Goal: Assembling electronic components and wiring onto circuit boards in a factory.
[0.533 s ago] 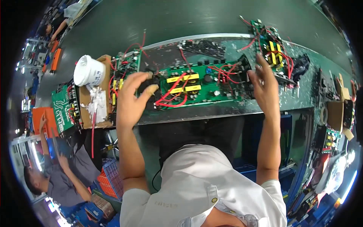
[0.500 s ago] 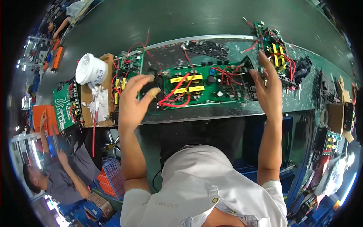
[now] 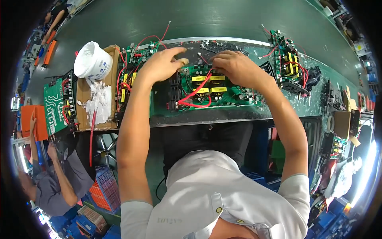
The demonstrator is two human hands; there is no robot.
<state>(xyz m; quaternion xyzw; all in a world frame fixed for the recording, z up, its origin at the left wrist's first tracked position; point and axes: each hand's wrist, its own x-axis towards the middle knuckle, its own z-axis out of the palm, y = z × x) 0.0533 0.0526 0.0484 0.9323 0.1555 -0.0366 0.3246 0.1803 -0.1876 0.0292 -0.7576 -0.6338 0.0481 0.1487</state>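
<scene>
A long green circuit board (image 3: 229,102) with yellow-labelled transformers (image 3: 203,78) lies in front of me. At its left end stands a black fan-like block (image 3: 174,88). Thick red wires (image 3: 195,92) run from there up to my right hand (image 3: 234,67), whose curled fingers close on a red wire at the board's far edge; the fingertips are partly hidden. Over the board's far left corner hovers my left hand (image 3: 165,65), thumb and fingers apart, holding nothing. A black grille panel (image 3: 269,69) shows beyond my right forearm.
To the left are a white bucket (image 3: 93,61) and a cardboard box (image 3: 83,111) smeared with white paste. More boards stand at the left (image 3: 55,105) and right (image 3: 289,65). Black scraps lie at the bench's back. A person (image 3: 59,175) works at the left.
My left hand has left the black block and moved up and right. My right hand has swung left from the board's right end onto the red wire. The view has shifted slightly.
</scene>
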